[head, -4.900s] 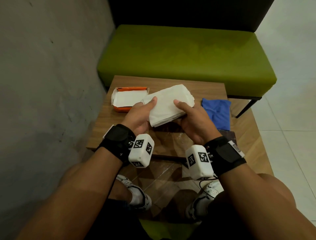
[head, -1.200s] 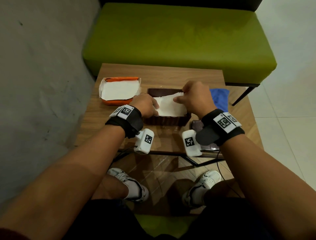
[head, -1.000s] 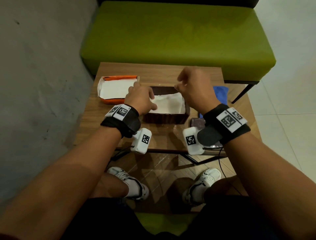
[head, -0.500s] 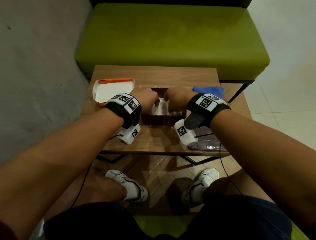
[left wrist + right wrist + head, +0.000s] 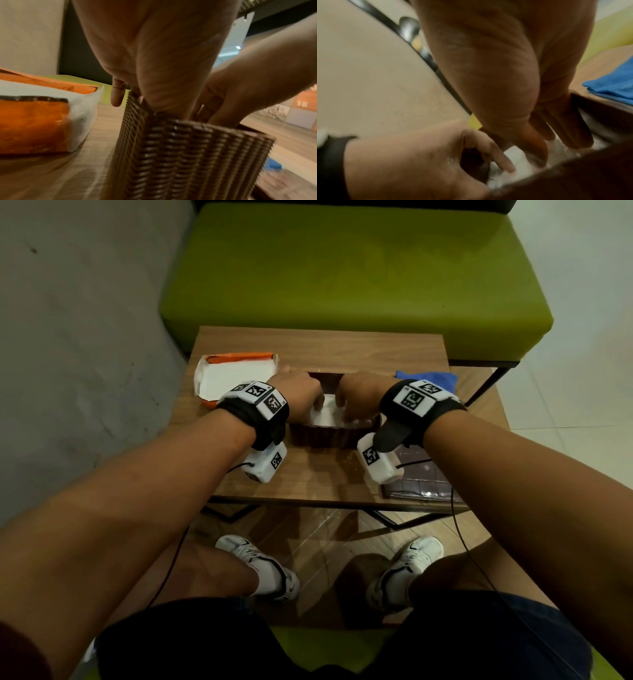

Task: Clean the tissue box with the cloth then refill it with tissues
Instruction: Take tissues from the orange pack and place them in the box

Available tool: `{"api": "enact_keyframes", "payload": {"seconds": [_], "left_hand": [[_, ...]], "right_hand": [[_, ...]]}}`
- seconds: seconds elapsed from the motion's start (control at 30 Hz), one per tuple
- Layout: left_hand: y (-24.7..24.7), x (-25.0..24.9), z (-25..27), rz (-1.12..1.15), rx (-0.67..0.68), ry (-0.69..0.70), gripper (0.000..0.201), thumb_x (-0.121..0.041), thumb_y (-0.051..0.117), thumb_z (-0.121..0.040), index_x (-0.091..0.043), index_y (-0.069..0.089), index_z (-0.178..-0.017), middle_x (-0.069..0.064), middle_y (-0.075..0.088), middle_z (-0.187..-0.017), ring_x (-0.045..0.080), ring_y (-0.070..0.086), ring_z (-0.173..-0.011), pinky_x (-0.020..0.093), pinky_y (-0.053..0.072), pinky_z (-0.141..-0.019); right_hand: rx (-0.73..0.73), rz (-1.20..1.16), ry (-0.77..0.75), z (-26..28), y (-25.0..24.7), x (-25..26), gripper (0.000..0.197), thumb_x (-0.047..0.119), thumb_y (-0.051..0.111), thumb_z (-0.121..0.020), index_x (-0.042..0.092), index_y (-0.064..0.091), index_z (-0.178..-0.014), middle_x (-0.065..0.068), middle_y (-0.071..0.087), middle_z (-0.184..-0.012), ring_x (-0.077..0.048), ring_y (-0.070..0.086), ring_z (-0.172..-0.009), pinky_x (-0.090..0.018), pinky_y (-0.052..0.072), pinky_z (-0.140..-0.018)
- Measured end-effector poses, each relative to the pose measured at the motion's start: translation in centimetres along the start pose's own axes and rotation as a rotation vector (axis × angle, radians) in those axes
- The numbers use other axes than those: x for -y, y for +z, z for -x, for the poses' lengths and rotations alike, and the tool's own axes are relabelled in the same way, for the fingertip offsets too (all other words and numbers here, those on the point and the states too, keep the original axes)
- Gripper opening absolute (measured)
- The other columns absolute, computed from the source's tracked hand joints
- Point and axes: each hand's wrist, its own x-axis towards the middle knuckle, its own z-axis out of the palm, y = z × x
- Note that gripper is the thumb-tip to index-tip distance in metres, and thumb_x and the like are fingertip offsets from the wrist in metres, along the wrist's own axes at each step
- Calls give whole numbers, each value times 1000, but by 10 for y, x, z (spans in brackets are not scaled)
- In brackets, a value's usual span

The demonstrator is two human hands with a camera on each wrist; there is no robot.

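Observation:
The brown woven tissue box (image 5: 325, 436) stands open in the middle of the wooden table (image 5: 325, 347), with white tissues (image 5: 325, 414) inside it. Both hands reach down into the box. My right hand (image 5: 346, 409) presses the tissues (image 5: 518, 170) with straight fingers (image 5: 573, 135). My left hand (image 5: 313, 402) pokes down on them with bent fingers (image 5: 501, 162). One of its fingers (image 5: 116, 94) hangs outside the box's left wall (image 5: 133, 128). The blue cloth (image 5: 428, 378) lies on the table right of the box, untouched.
An opened orange tissue pack (image 5: 236, 371) lies left of the box. A flat brown woven lid (image 5: 421, 484) rests at the table's front right. A green bench (image 5: 342, 268) runs behind the table and a grey wall stands on the left.
The tissue stack went from held above the table into the box. Both hands have dropped lower into the box over the last second and are pushing the tissues down.

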Motion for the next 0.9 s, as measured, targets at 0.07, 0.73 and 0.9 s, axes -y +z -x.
{"api": "enact_keyframes", "payload": {"seconds": [0.07,0.73,0.9], "left_hand": [[-4,3,6,92,-33,7,38,-41,82,-90,-29,76,-126,-4,73,-123,26,58,-126,45,31,-111],[19,134,89,578,-383,-298,14,-14,76,-97,-13,81,-110,3,76,-104,17,69,-97,26,50,-85],[33,148,70,385,-255,-271,15,-12,79,-90,-15,83,-103,8,80,-106,29,73,-104,38,54,-90]], "right_hand": [[-85,-15,-17,5,-4,-4,28,19,66,-99,9,71,-125,-11,72,-120,-30,69,-104,-37,54,-82],[-517,-305,-155,14,-43,51,13,11,63,-92,10,75,-90,-11,75,-90,-29,69,-84,-41,58,-78],[-381,-201,-325,-37,-55,125,18,13,60,-95,10,77,-99,-10,75,-97,-27,64,-86,-31,43,-69]]}}
